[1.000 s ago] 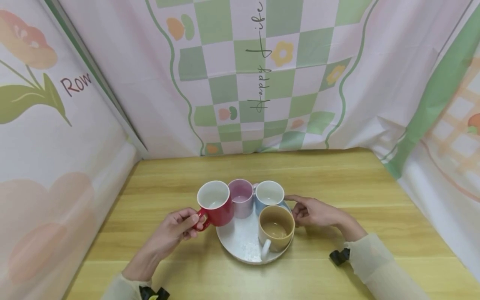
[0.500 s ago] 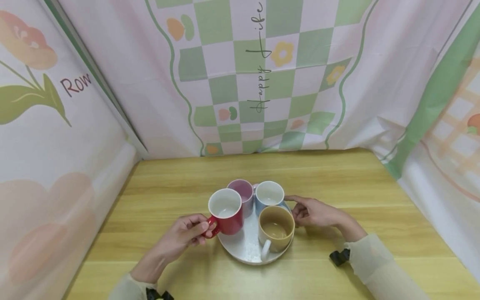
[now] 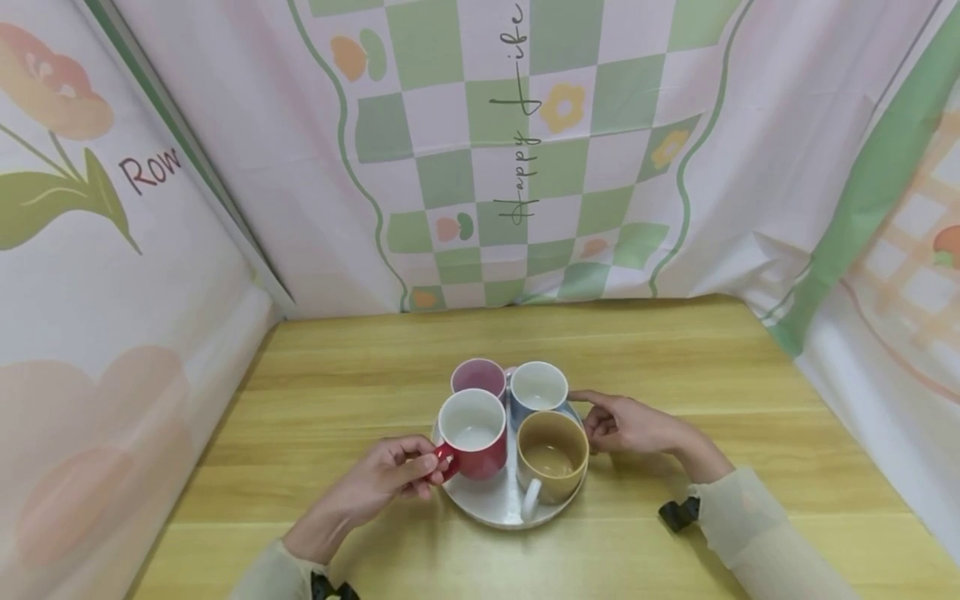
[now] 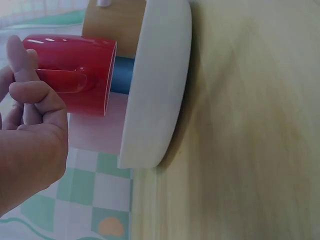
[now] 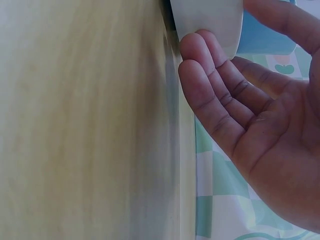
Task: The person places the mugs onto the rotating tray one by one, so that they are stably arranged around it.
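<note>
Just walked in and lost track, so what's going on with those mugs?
A person's left hand holds the red mug by its handle, over the front left of the round white tray. The pink mug, blue mug and tan mug stand on the tray. The right hand rests open against the tray's right edge.
</note>
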`<state>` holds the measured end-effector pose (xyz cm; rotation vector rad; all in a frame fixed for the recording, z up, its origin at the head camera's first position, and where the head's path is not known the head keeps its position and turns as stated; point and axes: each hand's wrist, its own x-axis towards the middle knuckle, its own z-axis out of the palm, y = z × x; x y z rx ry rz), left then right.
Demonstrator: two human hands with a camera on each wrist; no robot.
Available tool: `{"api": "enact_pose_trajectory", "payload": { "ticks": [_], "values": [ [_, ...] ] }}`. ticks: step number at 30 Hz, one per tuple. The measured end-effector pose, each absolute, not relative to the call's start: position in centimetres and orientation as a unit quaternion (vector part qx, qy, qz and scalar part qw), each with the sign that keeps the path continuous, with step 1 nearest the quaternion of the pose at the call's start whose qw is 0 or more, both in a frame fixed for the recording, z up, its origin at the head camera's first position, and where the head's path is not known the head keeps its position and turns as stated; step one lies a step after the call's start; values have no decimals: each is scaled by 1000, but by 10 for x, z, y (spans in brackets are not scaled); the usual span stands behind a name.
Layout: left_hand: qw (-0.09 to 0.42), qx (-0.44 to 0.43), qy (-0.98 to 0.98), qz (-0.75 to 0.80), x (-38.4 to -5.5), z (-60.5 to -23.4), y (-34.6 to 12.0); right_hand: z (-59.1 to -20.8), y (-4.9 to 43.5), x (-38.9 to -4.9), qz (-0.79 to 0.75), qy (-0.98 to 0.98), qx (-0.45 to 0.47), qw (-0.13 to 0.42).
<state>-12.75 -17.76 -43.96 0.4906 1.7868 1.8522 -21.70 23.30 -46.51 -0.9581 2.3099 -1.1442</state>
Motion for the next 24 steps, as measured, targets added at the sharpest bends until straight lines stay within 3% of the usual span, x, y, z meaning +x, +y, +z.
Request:
{"api": "enact_pose_trajectory", "payload": {
  "ticks": [24],
  "values": [
    [291, 226, 674, 640, -144, -460, -177, -468, 233, -219, -405, 826, -343, 192]
  ]
}}
